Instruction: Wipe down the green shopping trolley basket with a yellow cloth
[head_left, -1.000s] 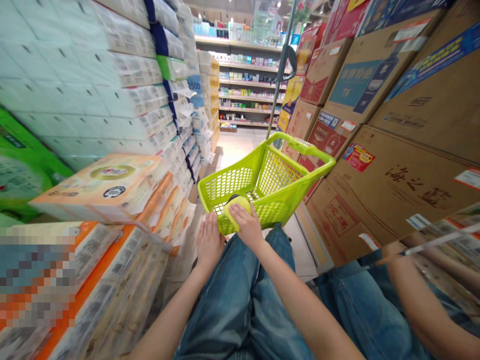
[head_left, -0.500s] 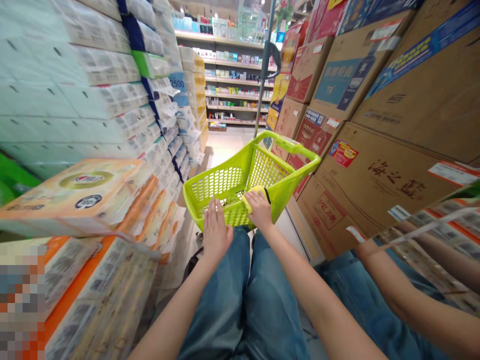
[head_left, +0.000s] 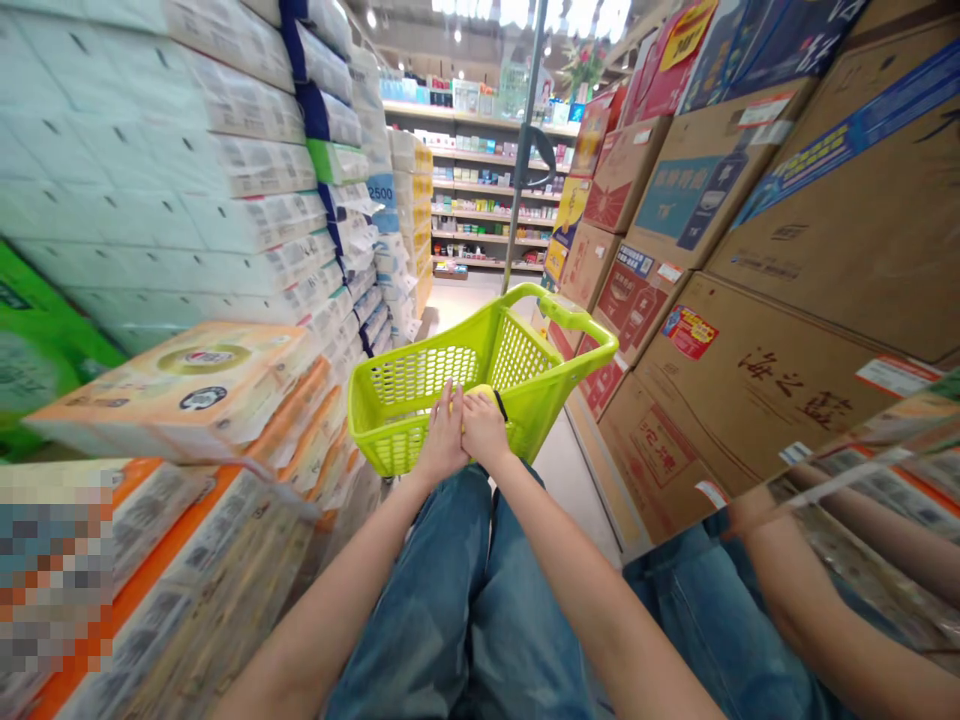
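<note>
A supermarket aisle runs ahead, with tall shelves of small boxed goods (head_left: pixel 480 190) at the far end under ceiling lights. Stacks of plastic-wrapped tissue packs (head_left: pixel 225 170) fill the left side, and printed cardboard cartons (head_left: pixel 780 400) rise on the right. At lower right, a mirror panel (head_left: pixel 847 560) reflects the person's arms and denim jeans (head_left: pixel 420 610). A lime-green plastic shopping basket (head_left: pixel 420 375) sits in the middle of the frame, in front of the legs, its long handle (head_left: pixel 559 308) tipped forward. Inside it, a yellow object (head_left: pixel 484 392) with a thin black strap lies mostly hidden near the near rim. The left hand (head_left: pixel 442 435) stands with its fingers extended, its side touching the right hand (head_left: pixel 484 430), whose fingers lie over the yellow object. Neither hand is clearly curled, and whether either grips the object cannot be told.
</note>
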